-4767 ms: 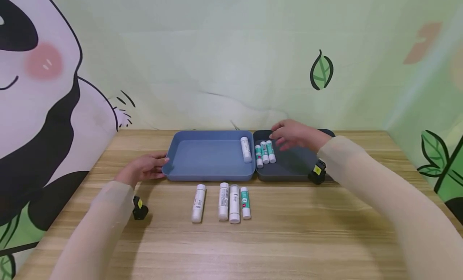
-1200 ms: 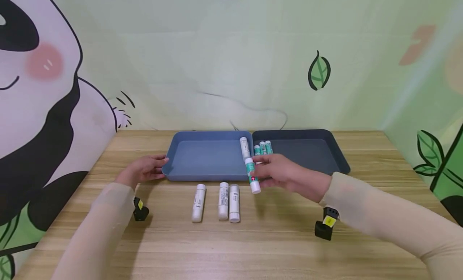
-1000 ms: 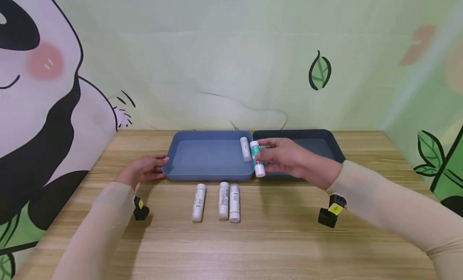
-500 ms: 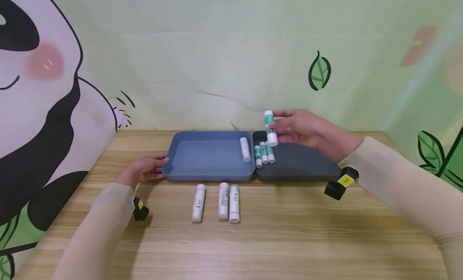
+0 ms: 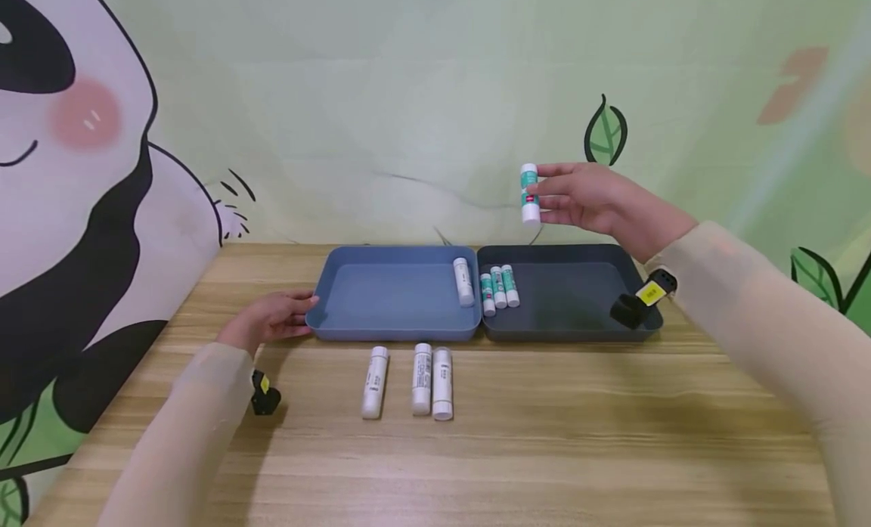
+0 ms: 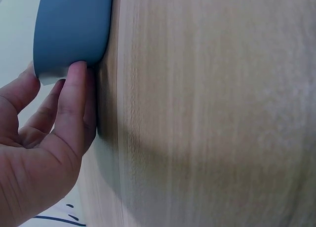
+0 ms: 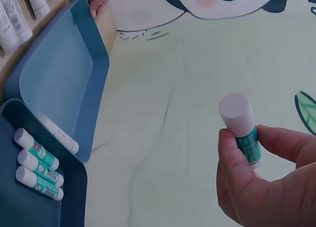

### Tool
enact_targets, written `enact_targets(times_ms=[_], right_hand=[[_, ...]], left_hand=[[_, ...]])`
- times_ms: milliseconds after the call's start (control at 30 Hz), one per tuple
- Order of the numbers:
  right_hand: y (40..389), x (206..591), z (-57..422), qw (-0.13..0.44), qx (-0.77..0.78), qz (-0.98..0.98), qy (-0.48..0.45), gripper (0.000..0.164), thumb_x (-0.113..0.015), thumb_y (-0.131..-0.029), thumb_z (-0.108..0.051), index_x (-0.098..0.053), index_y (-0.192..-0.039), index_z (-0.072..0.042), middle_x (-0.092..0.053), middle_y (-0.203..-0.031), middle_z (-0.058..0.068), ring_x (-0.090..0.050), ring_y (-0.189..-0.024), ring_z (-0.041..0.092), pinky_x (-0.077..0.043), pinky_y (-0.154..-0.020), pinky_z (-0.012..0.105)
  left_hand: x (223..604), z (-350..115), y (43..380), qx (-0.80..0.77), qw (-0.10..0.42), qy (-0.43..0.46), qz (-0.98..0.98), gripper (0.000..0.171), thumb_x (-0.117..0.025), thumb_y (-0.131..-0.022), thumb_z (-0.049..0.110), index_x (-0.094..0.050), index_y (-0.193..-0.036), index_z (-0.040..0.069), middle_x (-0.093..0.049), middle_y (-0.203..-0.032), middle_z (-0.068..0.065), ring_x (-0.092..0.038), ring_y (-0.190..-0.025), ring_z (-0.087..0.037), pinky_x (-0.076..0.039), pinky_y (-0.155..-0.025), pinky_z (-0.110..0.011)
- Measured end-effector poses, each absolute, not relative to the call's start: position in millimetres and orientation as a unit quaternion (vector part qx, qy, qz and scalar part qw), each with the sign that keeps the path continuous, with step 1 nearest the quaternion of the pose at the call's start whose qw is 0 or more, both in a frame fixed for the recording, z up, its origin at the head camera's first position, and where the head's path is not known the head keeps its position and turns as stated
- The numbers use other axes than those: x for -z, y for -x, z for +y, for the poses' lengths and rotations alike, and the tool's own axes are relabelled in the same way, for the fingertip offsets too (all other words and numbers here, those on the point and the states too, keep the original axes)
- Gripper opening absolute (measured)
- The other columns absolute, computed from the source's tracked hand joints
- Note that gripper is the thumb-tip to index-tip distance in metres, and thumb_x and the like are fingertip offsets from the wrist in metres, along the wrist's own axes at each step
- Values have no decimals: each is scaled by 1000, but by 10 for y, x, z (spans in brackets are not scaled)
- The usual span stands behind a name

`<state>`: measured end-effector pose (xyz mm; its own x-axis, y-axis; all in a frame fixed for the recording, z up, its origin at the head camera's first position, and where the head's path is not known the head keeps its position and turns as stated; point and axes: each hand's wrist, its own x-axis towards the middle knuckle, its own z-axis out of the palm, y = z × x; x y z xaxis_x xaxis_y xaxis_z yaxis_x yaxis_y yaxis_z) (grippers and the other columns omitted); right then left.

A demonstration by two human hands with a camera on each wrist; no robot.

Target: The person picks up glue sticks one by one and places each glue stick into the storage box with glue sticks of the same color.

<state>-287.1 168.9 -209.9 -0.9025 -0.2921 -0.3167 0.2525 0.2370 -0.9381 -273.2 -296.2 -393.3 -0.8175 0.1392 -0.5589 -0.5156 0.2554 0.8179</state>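
Observation:
My right hand (image 5: pixel 588 198) pinches a small white-and-green glue stick (image 5: pixel 529 194) upright between thumb and fingers, raised above the dark tray (image 5: pixel 578 334). In the right wrist view, its white end (image 7: pixel 236 111) faces the camera. The dark tray holds several small glue sticks side by side at its left, such as this green-labelled one (image 5: pixel 510 286). At the left end of the blue tray (image 5: pixel 391 334), my left hand (image 5: pixel 275 316) grips the rim with its fingertips. One large white glue stick (image 5: pixel 463 282) lies inside that tray, against its right wall.
On the wooden table (image 5: pixel 476 474), in front of the trays, lie a lone large white glue stick (image 5: pixel 373 383) and two more, a white glue stick (image 5: pixel 421 379) and a white glue stick (image 5: pixel 442 384), side by side. A printed wall (image 5: pixel 340 134) stands behind.
My right hand took the small green-labelled glue stick from the table's row and lifted it up and to the right, over the dark tray. The left hand stays at the blue tray.

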Motion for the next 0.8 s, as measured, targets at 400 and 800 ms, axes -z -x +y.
enact_targets(times_ms=[400,800], right_hand=[[3181,2178,1798,231,623,747,-19,69,-56,-105,-16,-21,-164,-12,-53,-116,0,-65,-83,5,-62,-76,19],[3453,2648,1887,274,576,769,-19,68,-52,-106,-13,-17,-164,-6,-48,-122,7,-63,-83,7,-61,-73,18]], left_hand=[[3902,-2947,2698,-599,274,127,742,67,-47,-109,26,-14,-164,7,-61,-98,10,-61,-87,-1,-61,-83,-18],[3890,-2954,2676,-596,276,128,743,68,-47,-109,26,-12,-165,6,-60,-97,9,-60,-86,-2,-60,-81,-18]])
